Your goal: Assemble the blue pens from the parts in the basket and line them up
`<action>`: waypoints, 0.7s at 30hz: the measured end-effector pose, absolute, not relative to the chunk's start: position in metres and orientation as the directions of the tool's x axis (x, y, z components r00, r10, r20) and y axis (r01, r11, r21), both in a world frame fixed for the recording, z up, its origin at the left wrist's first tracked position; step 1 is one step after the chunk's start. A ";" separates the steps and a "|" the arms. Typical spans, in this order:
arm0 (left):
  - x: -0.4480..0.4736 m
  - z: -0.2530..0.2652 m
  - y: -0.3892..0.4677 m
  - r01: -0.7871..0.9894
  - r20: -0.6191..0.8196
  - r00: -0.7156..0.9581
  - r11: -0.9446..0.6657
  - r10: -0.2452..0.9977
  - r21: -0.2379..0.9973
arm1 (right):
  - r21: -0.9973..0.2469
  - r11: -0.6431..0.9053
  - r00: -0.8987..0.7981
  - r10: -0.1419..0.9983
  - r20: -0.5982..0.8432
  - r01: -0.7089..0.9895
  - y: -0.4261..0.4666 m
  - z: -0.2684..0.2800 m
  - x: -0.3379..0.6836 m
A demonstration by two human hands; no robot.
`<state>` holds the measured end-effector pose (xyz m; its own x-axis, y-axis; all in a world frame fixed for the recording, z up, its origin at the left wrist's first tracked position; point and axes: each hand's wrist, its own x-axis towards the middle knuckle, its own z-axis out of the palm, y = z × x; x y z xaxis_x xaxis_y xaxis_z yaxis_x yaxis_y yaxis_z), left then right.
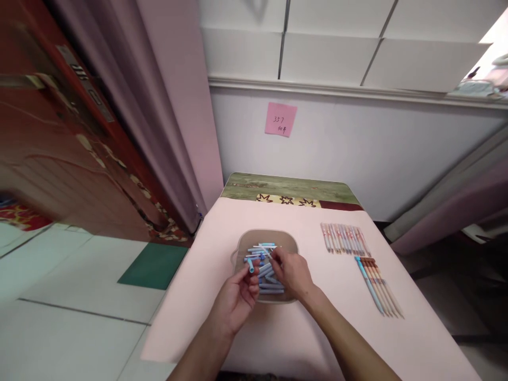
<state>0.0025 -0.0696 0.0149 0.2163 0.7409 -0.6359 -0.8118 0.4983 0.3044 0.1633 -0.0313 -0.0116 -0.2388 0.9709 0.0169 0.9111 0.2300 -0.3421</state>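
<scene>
My left hand (243,293) pinches a short light-blue pen barrel (251,266) between thumb and fingertips, over the near-left part of a beige plastic box (291,239). Inside the box lie several loose blue pen parts (271,286), along with thin white sticks that look like refills. My right hand (292,271) reaches over the box's right side, its thumb and fingers closed on a thin white refill (265,250). The fingers partly hide the refill's lower end.
Right of the box, a row of slim pens with clear barrels (344,239) lies on the pink tablecloth (206,275). Nearer me are several brown-topped pens (383,291) and a light-blue pen (370,286). A pink note (280,119) is stuck to the wall behind.
</scene>
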 end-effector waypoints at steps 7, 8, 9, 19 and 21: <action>0.001 0.019 -0.065 -0.831 -0.637 0.169 0.456 0.752 0.318 | -0.998 -0.022 -0.042 0.999 -0.025 0.065 -0.051 -0.011 0.176; 0.000 0.020 -0.064 -0.836 -0.643 0.146 0.442 0.752 0.327 | -0.997 -0.065 -0.023 0.998 -0.064 -0.032 -0.052 -0.010 0.178; -0.003 0.021 -0.063 -0.840 -0.648 0.122 0.425 0.752 0.336 | -0.990 -0.095 -0.001 0.995 -0.095 -0.100 -0.053 -0.008 0.180; 0.000 0.024 -0.065 -0.836 -0.638 0.097 0.411 0.764 0.364 | -0.991 -0.065 0.073 0.995 -0.074 -0.120 -0.063 0.009 0.195; 0.007 0.023 -0.067 -0.829 -0.630 0.121 0.427 0.767 0.361 | -0.986 -0.077 0.020 0.997 -0.081 -0.145 -0.067 0.011 0.192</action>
<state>0.0066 -0.0666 0.0226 0.1211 0.7672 -0.6298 -0.8292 0.4270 0.3606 0.1922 -0.0669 0.0110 0.0198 0.9965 -0.0807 -0.1451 -0.0770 -0.9864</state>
